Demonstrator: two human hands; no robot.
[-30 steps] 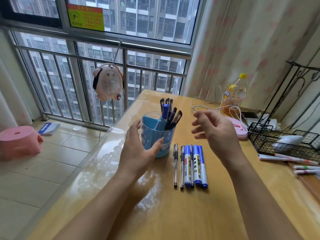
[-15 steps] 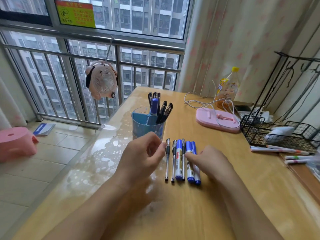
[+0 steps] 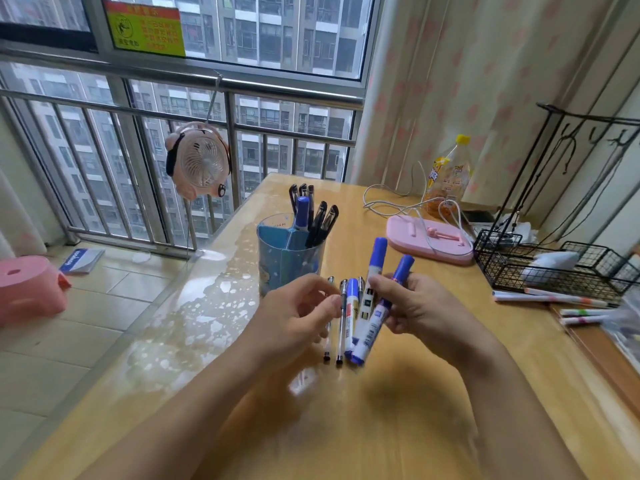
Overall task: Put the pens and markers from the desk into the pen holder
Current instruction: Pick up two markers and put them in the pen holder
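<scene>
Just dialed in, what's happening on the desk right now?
The right hand has two blue markers lifted, tips angled toward the blue pen holder, which already holds several pens. The left hand is pinching at the thin pens on the desk, beside one more blue marker.

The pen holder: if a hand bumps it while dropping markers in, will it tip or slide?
The pen holder looks like thin light plastic, so probably easy to shove. The desk looks glossy; sliding seems likelier than tipping. Its pens lean right, perhaps biasing it that way.
</scene>
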